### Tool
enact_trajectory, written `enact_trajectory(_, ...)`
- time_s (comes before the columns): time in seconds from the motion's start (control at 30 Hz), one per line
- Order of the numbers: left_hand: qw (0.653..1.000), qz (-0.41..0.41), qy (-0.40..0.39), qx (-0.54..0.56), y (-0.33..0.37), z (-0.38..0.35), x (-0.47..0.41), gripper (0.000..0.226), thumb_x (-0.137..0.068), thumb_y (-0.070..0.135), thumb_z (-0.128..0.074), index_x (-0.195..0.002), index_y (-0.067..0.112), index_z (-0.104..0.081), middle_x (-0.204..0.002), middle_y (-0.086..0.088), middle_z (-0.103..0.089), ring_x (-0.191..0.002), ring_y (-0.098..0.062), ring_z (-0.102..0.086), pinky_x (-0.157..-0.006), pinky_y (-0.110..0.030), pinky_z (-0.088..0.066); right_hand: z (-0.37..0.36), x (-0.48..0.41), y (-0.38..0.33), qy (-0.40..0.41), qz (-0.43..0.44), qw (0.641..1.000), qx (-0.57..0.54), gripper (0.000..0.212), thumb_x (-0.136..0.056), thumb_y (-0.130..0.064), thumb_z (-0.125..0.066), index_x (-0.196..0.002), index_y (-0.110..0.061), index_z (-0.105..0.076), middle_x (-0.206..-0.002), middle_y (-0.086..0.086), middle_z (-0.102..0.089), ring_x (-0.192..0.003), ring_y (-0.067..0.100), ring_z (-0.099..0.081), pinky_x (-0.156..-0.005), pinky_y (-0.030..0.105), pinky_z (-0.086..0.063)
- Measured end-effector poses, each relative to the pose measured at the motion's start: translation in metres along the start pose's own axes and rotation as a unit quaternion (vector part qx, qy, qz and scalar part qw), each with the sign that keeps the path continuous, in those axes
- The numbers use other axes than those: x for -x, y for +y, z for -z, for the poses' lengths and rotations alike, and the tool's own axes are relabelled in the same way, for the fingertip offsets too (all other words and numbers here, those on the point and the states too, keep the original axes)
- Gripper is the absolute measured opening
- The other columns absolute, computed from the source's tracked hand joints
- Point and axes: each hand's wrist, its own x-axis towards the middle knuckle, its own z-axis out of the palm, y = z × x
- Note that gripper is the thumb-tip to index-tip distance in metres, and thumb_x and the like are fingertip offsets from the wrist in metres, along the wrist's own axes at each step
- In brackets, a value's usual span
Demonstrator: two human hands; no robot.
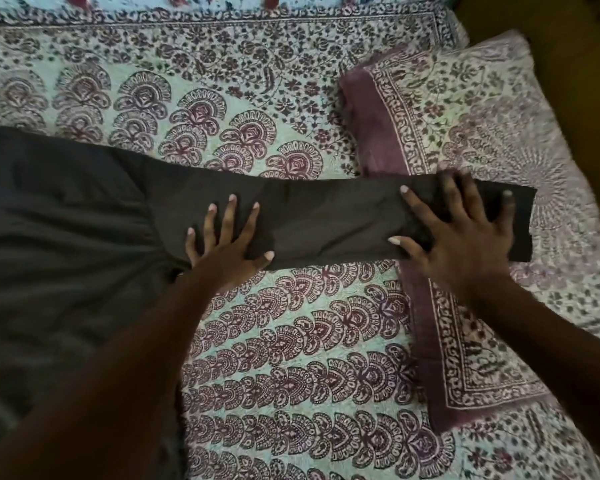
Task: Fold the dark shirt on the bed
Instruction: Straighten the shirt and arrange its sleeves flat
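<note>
Floral-print pillow (pixel 465 116) with maroon border

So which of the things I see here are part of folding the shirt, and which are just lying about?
In the job: dark shirt, its sleeve stretched out; left hand and right hand, both flat on the sleeve.
Lying about: pillow under the sleeve's cuff; patterned bedspread.
</note>
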Motion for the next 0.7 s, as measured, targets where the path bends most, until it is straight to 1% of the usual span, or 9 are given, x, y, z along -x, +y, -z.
enact_trajectory(0.13,1.000,-0.001,-0.006,0.002,0.002,0.000,0.001,0.086,-0.085,0.086,-0.034,-0.141,0.069,0.029,-0.153,0.027,0.048,-0.156,-0.021,0.028,-0.121,-0.064,0.002,0.005,0.009,0.022,0.021,-0.076,0.997,-0.024,0.079,-0.090,-0.088,-0.020,-0.160,-0.051,-0.017,-0.170,0.013,-0.018,-0.154,0.044,-0.017,-0.113,0.074,-0.023)
enact_trajectory(0.2,1.000,-0.002,-0.005,0.004,0.000,0.000,0.001,0.086,-0.084,0.088,-0.033,-0.140,0.070,0.029,-0.150,0.029,0.051,-0.156,-0.021,0.028,-0.121,-0.064,0.002,0.009,0.012,0.019,0.031,-0.090,0.995,-0.031,0.084,-0.091,-0.087,-0.021,-0.162,-0.043,-0.016,-0.168,0.020,-0.019,-0.154,0.047,-0.016,-0.115,0.074,-0.018)
enact_trajectory(0.27,1.000,-0.007,-0.018,0.012,-0.001,0.003,0.001,0.085,-0.083,0.089,-0.032,-0.138,0.072,0.031,-0.144,0.032,0.055,-0.155,-0.021,0.030,-0.121,-0.064,0.004,0.007,0.017,0.006,0.033,-0.014,0.999,-0.010,0.088,-0.092,-0.084,-0.023,-0.164,-0.034,-0.011,-0.171,0.019,-0.011,-0.157,0.043,-0.010,-0.119,0.070,-0.006)
enact_trajectory(0.33,0.999,-0.005,-0.036,0.015,-0.001,0.008,0.002,0.086,-0.084,0.089,-0.035,-0.137,0.072,0.031,-0.150,0.029,0.051,-0.155,-0.021,0.030,-0.121,-0.063,0.005,0.005,0.021,-0.003,0.013,0.048,0.999,-0.004,0.090,-0.094,-0.081,-0.024,-0.165,-0.027,-0.012,-0.173,0.013,-0.006,-0.159,0.034,-0.009,-0.123,0.066,-0.006)
enact_trajectory(0.4,0.998,-0.002,-0.056,0.017,0.002,0.015,0.004,0.088,-0.086,0.086,-0.040,-0.141,0.071,0.026,-0.158,0.024,0.042,-0.156,-0.023,0.028,-0.122,-0.063,0.005,0.006,0.024,-0.006,-0.017,0.019,1.000,-0.008,0.092,-0.095,-0.079,-0.022,-0.165,-0.020,-0.017,-0.173,0.012,-0.006,-0.160,0.031,-0.011,-0.123,0.066,-0.009)
enact_trajectory(0.47,0.998,-0.010,-0.055,0.038,0.006,0.026,0.008,0.087,-0.090,0.076,-0.051,-0.149,0.068,0.012,-0.166,0.020,0.030,-0.157,-0.026,0.021,-0.122,-0.063,0.002,0.010,0.026,-0.012,-0.027,-0.035,0.999,-0.003,0.096,-0.094,-0.079,-0.020,-0.164,-0.014,-0.019,-0.172,0.018,-0.004,-0.159,0.036,-0.005,-0.124,0.066,-0.003)
enact_trajectory(0.57,0.995,-0.048,0.032,0.078,-0.004,0.044,0.023,0.067,-0.098,0.048,-0.059,-0.157,0.047,-0.028,-0.171,0.005,-0.012,-0.156,-0.033,-0.015,-0.122,-0.063,-0.019,0.021,0.024,-0.054,-0.019,-0.007,1.000,-0.007,0.100,-0.095,-0.078,-0.019,-0.163,-0.005,-0.016,-0.170,0.026,0.001,-0.158,0.043,0.004,-0.125,0.062,0.004)
enact_trajectory(0.63,0.987,-0.038,0.150,0.043,-0.024,0.045,0.054,0.050,-0.095,0.029,-0.059,-0.144,0.024,-0.050,-0.151,-0.010,-0.043,-0.136,-0.040,-0.044,-0.107,-0.062,-0.041,0.026,0.025,-0.098,-0.026,0.081,0.996,-0.030,0.094,-0.099,-0.072,-0.020,-0.163,-0.004,-0.014,-0.170,0.024,0.000,-0.158,0.041,0.003,-0.127,0.059,-0.001)
enact_trajectory(0.7,0.970,0.013,0.241,-0.017,-0.050,0.034,0.093,0.037,-0.089,0.023,-0.056,-0.125,0.013,-0.057,-0.131,-0.018,-0.051,-0.117,-0.043,-0.053,-0.092,-0.056,-0.047,0.029,0.026,-0.145,-0.037,0.149,0.986,-0.060,0.085,-0.101,-0.063,-0.025,-0.164,-0.006,-0.014,-0.171,0.022,-0.002,-0.159,0.039,0.001,-0.128,0.055,-0.004)
